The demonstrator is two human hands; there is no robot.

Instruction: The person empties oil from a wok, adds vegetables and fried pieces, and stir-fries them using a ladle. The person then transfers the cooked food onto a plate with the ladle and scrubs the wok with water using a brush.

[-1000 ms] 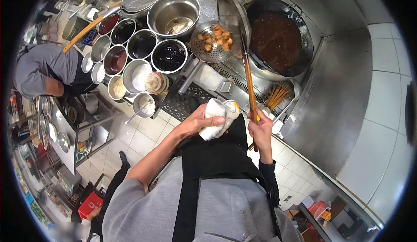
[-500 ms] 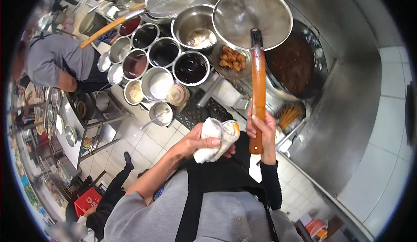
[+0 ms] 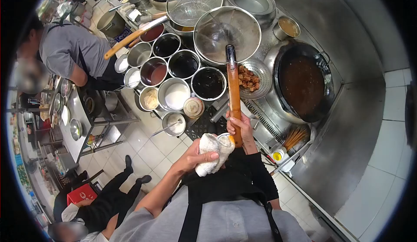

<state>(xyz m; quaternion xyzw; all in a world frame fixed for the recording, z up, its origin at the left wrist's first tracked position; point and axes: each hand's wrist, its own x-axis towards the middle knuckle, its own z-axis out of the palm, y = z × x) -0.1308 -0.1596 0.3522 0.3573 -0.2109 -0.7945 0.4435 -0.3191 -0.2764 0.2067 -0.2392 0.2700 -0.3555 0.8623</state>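
My right hand point(image 3: 242, 131) is closed around the wooden handle of a large mesh strainer point(image 3: 228, 29). The strainer's round mesh head points away from me, over the pots and left of the wok. Fingers of my left hand point(image 3: 195, 158) grip a folded white cloth point(image 3: 209, 155), thumb on top. At the cloth's right end a pale rim with an orange patch shows; what it belongs to I cannot make out. Beyond the handle, browned chunks of food point(image 3: 248, 78) lie in a perforated metal bowl point(image 3: 263, 84). A wok point(image 3: 304, 87) of brown liquid sits to the right.
Several metal pots of dark, red and white contents stand left of the handle, with a lidded jar point(image 3: 193, 107) nearby. A second strainer point(image 3: 194, 3) lies behind. Right of my hand are a bamboo brush point(image 3: 295, 138) and a yellow-capped bottle point(image 3: 278, 156). A co-worker point(image 3: 78, 50) stands at left.
My right hand and the strainer have moved left, its mesh head away from the wok's edge. The strainer handle is now close beside the cloth. My view has shifted, showing more of the stove.
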